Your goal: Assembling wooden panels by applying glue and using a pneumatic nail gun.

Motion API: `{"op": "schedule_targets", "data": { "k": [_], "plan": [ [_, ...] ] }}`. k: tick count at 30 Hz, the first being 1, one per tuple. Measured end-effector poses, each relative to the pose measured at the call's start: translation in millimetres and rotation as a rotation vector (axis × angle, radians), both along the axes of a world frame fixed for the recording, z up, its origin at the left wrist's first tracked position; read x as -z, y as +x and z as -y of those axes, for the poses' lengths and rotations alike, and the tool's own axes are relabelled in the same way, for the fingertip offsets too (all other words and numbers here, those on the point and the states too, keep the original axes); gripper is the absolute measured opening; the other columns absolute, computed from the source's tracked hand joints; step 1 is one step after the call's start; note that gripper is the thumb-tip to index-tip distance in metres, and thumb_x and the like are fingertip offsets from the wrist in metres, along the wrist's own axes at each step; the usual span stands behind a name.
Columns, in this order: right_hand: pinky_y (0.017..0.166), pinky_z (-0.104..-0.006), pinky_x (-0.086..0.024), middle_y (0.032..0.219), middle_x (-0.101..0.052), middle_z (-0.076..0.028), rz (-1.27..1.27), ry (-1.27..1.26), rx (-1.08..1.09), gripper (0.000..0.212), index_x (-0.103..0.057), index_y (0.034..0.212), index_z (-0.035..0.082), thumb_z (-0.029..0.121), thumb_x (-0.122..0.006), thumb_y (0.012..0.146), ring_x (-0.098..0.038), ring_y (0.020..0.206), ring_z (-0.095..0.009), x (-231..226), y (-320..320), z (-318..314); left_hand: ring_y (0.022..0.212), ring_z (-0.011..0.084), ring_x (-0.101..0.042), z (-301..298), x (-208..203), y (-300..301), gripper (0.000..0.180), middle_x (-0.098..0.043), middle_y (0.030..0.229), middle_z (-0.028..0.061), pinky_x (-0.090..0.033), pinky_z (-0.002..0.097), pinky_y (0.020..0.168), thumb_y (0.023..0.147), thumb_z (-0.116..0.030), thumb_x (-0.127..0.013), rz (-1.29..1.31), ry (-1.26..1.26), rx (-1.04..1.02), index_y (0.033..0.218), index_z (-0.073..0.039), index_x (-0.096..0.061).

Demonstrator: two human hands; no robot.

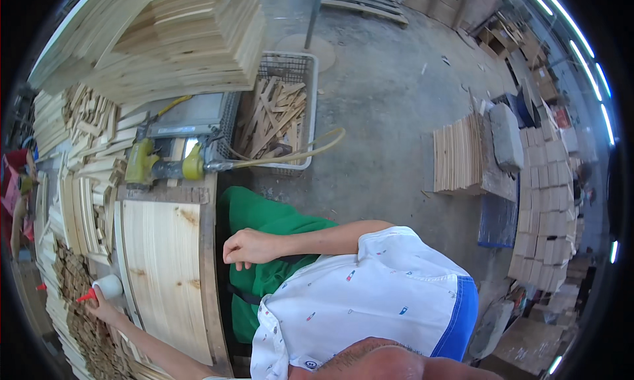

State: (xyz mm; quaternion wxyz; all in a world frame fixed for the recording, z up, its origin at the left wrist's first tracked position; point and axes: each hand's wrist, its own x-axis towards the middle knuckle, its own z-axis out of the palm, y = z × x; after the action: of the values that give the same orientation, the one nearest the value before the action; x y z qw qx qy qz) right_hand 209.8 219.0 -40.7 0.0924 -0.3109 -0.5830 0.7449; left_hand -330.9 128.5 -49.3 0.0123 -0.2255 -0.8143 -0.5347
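Observation:
At the lower left my left hand [104,310] reaches over the workbench, its fingers closed around the red nozzle end of a white squeeze bottle [109,287]. The bottle lies tilted beside a pile of narrow wooden strips [86,314]. Between my body and those strips a pale wooden panel [165,261] with a few knots rests flat on the bench. My right hand [253,248] hangs over my green clothing, near the bench edge, with its fingers curled in. Nothing shows in it.
A yellow-green pneumatic nailer [162,165] with a hose lies past the panel. Tall stacked panels [178,50] rise at the upper left. A grey crate [312,103] of wood offcuts stands on the floor. More boards [457,154] are stacked at the right, near a pallet [360,0] behind.

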Motion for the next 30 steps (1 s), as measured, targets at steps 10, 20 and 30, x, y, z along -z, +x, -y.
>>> {"op": "schedule_targets", "data": {
  "k": [10,20,30],
  "plan": [
    [0.06,-0.0369,-0.05,0.067,-0.065,-0.012,-0.138,0.235,-0.046,0.019,-0.064,0.082,-0.001,0.016,-0.056,0.084,-0.065,0.063,-0.022,3.2,-16.6,22.0,0.105,0.0313,-0.06,-10.7,14.3,-10.3,0.07,-0.059,0.121,0.0196,-0.048,0.0407,0.093,0.073,-0.024,-0.083,-0.15,-0.291,0.055,0.127,0.005,-0.049],
    [0.066,-0.0357,-0.052,0.086,-0.066,-0.013,-0.334,0.176,-0.071,0.03,-0.059,0.106,-0.002,0.022,-0.058,0.087,-0.065,0.073,-0.023,-17.8,-84.3,17.9,0.1,0.0268,-0.063,73.1,-71.0,99.7,0.065,-0.063,0.113,0.0184,-0.053,0.0398,0.085,0.073,-0.022,-0.084,-0.096,0.088,-0.034,0.122,0.007,-0.052],
    [0.082,-0.0339,-0.057,0.125,-0.054,-0.013,-0.363,-0.341,-0.212,0.049,-0.037,0.138,0.0,0.021,-0.052,0.097,-0.059,0.108,-0.02,-22.7,-147.6,21.6,0.107,0.0197,-0.058,59.5,-48.1,342.0,0.069,-0.054,0.118,0.0098,-0.051,0.0346,0.093,0.075,0.005,-0.072,0.512,0.59,0.037,0.134,-0.001,-0.038]
  ]
}}
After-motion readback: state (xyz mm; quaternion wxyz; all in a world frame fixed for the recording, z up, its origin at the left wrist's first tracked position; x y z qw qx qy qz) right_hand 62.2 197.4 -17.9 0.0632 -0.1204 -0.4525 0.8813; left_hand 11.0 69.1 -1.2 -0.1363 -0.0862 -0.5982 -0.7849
